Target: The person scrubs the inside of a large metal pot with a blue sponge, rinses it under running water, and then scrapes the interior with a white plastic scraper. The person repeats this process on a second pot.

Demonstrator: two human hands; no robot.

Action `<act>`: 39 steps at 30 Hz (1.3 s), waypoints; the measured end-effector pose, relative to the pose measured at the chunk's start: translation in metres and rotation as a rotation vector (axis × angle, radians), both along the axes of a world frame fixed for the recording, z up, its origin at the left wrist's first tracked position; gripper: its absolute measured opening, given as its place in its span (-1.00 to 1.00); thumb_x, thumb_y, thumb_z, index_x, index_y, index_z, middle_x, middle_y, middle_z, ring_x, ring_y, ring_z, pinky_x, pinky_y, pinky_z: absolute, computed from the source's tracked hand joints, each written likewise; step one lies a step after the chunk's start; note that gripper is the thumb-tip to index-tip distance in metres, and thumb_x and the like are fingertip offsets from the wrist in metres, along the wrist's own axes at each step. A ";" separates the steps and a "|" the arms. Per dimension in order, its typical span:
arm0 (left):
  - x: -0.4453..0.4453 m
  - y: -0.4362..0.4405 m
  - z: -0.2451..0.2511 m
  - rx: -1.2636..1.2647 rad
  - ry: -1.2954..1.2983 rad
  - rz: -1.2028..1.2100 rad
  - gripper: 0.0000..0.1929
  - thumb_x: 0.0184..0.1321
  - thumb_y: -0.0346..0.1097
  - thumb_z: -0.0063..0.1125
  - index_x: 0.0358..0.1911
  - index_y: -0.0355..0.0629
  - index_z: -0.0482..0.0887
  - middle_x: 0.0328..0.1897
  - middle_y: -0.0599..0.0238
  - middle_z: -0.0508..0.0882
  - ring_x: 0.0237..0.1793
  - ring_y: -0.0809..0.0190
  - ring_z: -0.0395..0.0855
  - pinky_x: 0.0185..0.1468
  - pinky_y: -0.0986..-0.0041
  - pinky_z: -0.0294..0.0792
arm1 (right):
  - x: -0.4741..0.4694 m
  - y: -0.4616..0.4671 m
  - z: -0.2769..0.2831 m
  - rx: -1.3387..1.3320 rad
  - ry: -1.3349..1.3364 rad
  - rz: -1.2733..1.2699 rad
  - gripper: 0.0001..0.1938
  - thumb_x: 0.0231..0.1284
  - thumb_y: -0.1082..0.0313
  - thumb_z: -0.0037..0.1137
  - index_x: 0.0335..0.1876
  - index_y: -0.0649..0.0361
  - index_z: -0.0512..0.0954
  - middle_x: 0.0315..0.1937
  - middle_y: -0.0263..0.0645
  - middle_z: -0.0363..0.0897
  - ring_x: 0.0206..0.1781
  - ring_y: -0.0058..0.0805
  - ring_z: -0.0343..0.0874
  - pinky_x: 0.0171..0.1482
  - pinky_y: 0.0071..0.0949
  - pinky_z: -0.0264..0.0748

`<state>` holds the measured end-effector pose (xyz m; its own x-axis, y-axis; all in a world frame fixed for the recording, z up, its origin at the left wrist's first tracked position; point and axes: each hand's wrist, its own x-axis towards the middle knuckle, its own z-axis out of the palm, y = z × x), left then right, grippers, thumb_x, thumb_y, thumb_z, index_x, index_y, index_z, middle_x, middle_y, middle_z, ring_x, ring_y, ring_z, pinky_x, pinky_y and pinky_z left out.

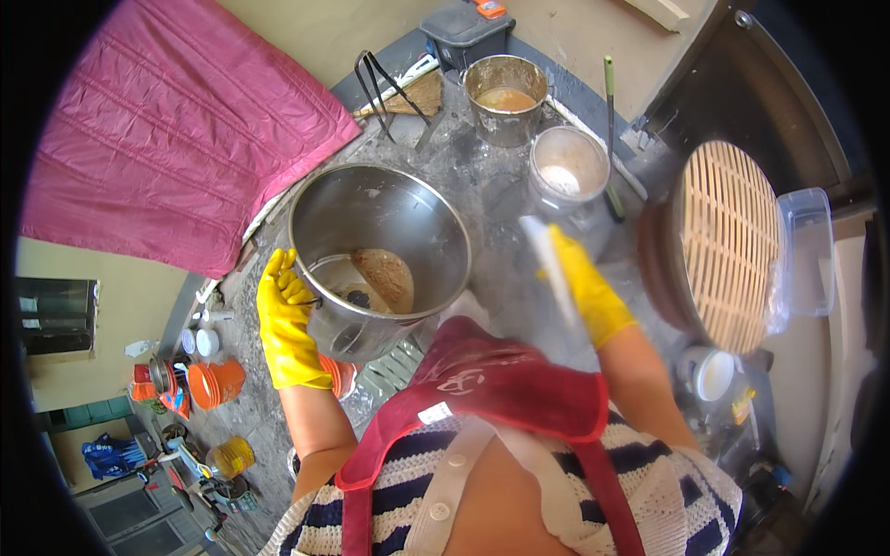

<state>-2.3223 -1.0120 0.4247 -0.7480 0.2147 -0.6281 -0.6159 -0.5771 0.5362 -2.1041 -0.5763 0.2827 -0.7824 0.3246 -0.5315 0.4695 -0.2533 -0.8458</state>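
My left hand (284, 323), in a yellow rubber glove, grips the side handle of a large stainless steel pot (379, 208). Brownish residue (382, 274) and some murky liquid lie low inside the pot, and its wide mouth faces up towards me. In my right hand (584, 285), gloved the same way, is a flat white object (549, 264). Motion blurs it, so its exact kind is unclear. This hand is to the right of the pot, apart from it, and just below a translucent plastic bucket (569, 167) with whitish contents.
A metal bucket (506, 101) of brownish liquid stands farther back, near a straw broom (417, 95) and a dark bin (466, 35). To the right, a slatted round lid (730, 243) covers a brown vat (660, 267). Orange buckets (215, 384) sit at left.
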 end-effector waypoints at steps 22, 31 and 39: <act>-0.386 0.437 -0.124 -0.414 -0.176 -0.090 -0.69 0.41 -0.02 0.04 -0.31 -0.10 0.64 -0.72 0.59 0.18 -0.73 0.47 0.06 -0.60 0.57 -0.04 | -0.426 0.186 -0.240 0.269 -0.521 0.104 -0.29 0.26 -0.21 -0.08 0.39 0.14 0.34 0.21 0.15 0.50 0.26 0.13 0.47 0.31 -0.08 0.33; -0.447 0.600 -0.184 -0.374 -0.234 -0.053 -0.66 0.45 -0.01 -0.01 -0.23 -0.14 0.65 -0.67 0.57 0.21 -0.66 0.46 0.08 -0.53 0.56 0.01 | -0.512 0.345 -0.309 0.299 -0.532 0.354 -0.39 0.34 -0.14 -0.26 0.29 0.16 0.41 0.21 0.12 0.49 0.25 0.13 0.46 0.30 -0.06 0.34; -0.513 0.725 -0.225 -0.262 -0.289 -0.115 -0.69 0.41 -0.08 0.08 -0.09 -0.20 0.65 -0.66 0.60 0.23 -0.66 0.48 0.11 -0.51 0.63 0.09 | -0.552 0.420 -0.321 0.246 -0.576 0.477 -0.45 0.44 -0.11 -0.30 0.11 0.20 0.57 0.03 0.05 0.62 0.07 0.01 0.61 0.15 -0.18 0.48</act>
